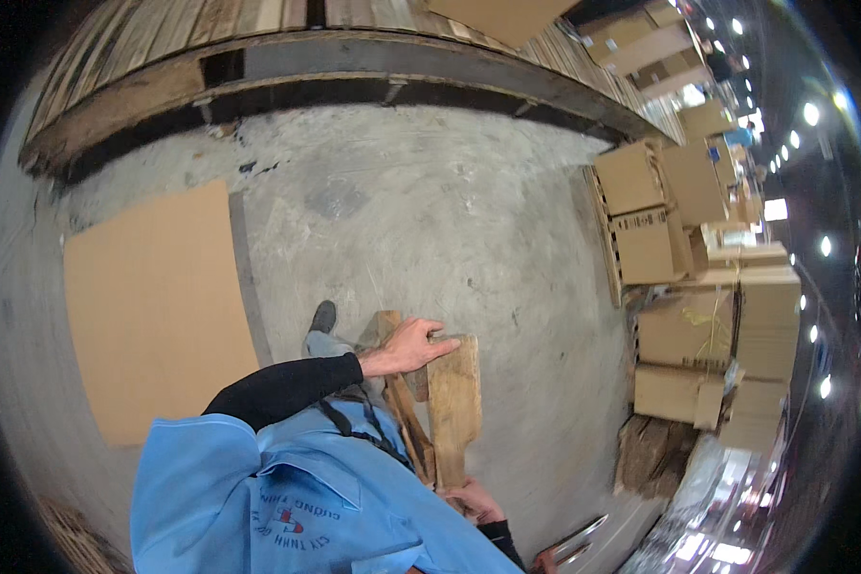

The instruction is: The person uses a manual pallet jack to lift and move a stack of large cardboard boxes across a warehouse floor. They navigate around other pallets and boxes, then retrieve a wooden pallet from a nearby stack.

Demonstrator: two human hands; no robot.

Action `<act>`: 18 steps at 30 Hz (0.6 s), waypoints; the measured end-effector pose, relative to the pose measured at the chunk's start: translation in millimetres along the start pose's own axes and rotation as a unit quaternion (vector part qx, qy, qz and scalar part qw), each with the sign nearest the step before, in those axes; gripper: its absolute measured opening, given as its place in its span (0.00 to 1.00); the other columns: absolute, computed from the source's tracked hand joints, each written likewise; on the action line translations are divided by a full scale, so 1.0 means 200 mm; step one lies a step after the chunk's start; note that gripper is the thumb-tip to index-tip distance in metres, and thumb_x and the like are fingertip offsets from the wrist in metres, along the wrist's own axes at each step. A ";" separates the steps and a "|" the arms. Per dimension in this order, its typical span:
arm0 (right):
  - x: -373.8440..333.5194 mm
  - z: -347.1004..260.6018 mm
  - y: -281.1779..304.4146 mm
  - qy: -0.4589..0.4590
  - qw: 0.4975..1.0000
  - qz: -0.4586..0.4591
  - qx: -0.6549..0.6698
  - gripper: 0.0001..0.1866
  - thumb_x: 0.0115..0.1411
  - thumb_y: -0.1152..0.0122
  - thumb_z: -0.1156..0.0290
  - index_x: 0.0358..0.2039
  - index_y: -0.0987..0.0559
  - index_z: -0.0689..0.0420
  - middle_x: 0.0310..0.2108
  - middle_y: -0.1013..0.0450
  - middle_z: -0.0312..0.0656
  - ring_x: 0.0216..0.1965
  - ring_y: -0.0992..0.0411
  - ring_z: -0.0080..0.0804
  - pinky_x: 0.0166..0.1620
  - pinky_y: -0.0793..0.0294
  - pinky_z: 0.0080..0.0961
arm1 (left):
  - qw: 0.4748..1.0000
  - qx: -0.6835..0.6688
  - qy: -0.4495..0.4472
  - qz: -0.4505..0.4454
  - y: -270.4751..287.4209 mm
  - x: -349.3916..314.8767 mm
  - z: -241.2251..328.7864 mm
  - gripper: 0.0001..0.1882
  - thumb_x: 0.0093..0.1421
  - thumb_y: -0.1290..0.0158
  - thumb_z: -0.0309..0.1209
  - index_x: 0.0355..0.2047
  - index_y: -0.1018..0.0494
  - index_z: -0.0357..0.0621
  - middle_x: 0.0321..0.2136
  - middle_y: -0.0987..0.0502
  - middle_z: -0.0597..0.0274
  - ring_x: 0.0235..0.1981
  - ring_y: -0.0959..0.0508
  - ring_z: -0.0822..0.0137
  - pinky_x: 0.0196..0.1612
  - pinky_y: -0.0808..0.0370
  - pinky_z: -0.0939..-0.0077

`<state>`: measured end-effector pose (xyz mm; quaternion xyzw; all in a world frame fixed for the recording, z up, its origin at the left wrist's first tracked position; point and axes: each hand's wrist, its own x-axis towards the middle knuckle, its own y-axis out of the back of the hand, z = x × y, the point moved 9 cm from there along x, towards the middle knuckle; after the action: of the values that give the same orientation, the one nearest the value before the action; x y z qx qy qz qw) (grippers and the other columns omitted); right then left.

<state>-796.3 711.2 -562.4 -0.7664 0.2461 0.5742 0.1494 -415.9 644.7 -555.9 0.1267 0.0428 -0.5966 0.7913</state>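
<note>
Close against my body stands a rough wooden piece [454, 392], which looks like a pallet part or frame seen on edge. Its broad board narrows at a notch toward the near end, and thinner slats run beside it on the left. My left hand [413, 346] is hooked over the far end, fingers bent onto the board's edge. Lower down, my right hand [476, 499] grips the narrow near end; part of its fingers is hidden behind the wood. Both sleeves are dark under a blue shirt.
A flat cardboard sheet [158, 311] lies on the concrete floor to the left. Across the far side runs a long, low slatted wooden platform [354, 59]. Stacked cardboard boxes [684, 325] on pallets line the right. A shiny metal object [574, 543] lies at lower right.
</note>
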 end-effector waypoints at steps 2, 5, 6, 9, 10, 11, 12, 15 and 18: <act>0.00 -0.17 -0.15 -0.015 0.996 -0.056 0.073 0.22 0.50 0.27 0.67 0.43 0.21 0.63 0.34 0.21 0.38 0.33 0.25 0.24 0.39 0.26 0.21 | 1.000 -0.007 -0.001 0.005 0.14 0.09 -0.01 0.34 0.58 0.44 0.52 0.46 0.26 0.27 0.36 0.21 0.35 0.39 0.19 0.51 0.42 0.24 0.63; 0.07 -0.54 -0.27 0.004 0.998 -0.006 0.067 0.24 0.49 0.26 0.66 0.44 0.22 0.64 0.35 0.21 0.38 0.33 0.25 0.25 0.41 0.26 0.22 | 0.999 -0.002 -0.006 0.037 0.47 0.29 -0.02 0.32 0.57 0.43 0.51 0.43 0.24 0.28 0.30 0.21 0.39 0.33 0.19 0.55 0.38 0.25 0.62; 0.07 -0.63 -0.31 -0.012 0.999 0.019 0.028 0.25 0.49 0.26 0.65 0.44 0.22 0.65 0.35 0.21 0.38 0.34 0.25 0.25 0.41 0.26 0.22 | 0.999 0.021 -0.001 0.047 0.56 0.33 -0.03 0.31 0.57 0.43 0.51 0.41 0.23 0.29 0.27 0.21 0.41 0.30 0.20 0.56 0.37 0.26 0.62; 0.10 -0.92 -0.38 -0.038 0.996 0.063 -0.058 0.26 0.48 0.26 0.65 0.45 0.23 0.65 0.35 0.22 0.38 0.36 0.26 0.25 0.42 0.27 0.23 | 0.997 0.002 -0.015 0.077 0.86 0.42 -0.02 0.29 0.57 0.42 0.50 0.38 0.23 0.28 0.22 0.22 0.44 0.26 0.21 0.61 0.33 0.26 0.64; 0.16 -1.03 -0.46 -0.014 0.998 0.038 -0.055 0.27 0.48 0.26 0.65 0.45 0.23 0.65 0.36 0.22 0.38 0.38 0.26 0.25 0.42 0.27 0.23 | 0.998 0.000 0.040 0.050 0.95 0.44 -0.08 0.27 0.57 0.42 0.48 0.37 0.22 0.29 0.21 0.22 0.44 0.23 0.21 0.61 0.30 0.26 0.67; 0.21 -1.11 -0.52 -0.009 0.998 0.023 -0.058 0.27 0.47 0.25 0.65 0.46 0.23 0.65 0.37 0.22 0.38 0.39 0.26 0.25 0.43 0.27 0.23 | 0.998 0.016 0.046 0.039 1.04 0.50 -0.09 0.26 0.57 0.41 0.47 0.37 0.22 0.30 0.22 0.21 0.46 0.25 0.21 0.64 0.31 0.26 0.68; 0.25 -1.17 -0.58 0.003 1.000 0.006 -0.029 0.29 0.47 0.25 0.64 0.47 0.24 0.65 0.38 0.23 0.38 0.39 0.26 0.25 0.43 0.27 0.24 | 0.998 0.033 0.054 0.024 1.13 0.54 -0.11 0.24 0.57 0.41 0.45 0.37 0.22 0.30 0.24 0.21 0.47 0.26 0.21 0.67 0.31 0.26 0.69; 0.35 -1.28 -0.68 -0.007 1.000 -0.010 -0.015 0.32 0.46 0.25 0.64 0.50 0.26 0.65 0.41 0.24 0.38 0.39 0.27 0.27 0.45 0.27 0.25 | 0.998 -0.014 -0.004 0.068 1.40 0.59 -0.10 0.23 0.57 0.40 0.45 0.33 0.21 0.31 0.20 0.23 0.47 0.22 0.23 0.67 0.29 0.28 0.68; 0.49 -1.44 -0.84 0.002 0.999 -0.027 -0.035 0.33 0.47 0.26 0.66 0.52 0.28 0.64 0.43 0.25 0.39 0.40 0.26 0.28 0.46 0.28 0.25 | 0.992 -0.057 -0.041 0.102 1.71 0.65 -0.10 0.23 0.57 0.39 0.45 0.29 0.22 0.30 0.15 0.27 0.49 0.19 0.28 0.70 0.26 0.30 0.67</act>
<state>-450.4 684.1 -579.6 -0.7785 0.2058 0.5769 0.1374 -49.7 615.1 -552.4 0.0606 0.0314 -0.5137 0.8552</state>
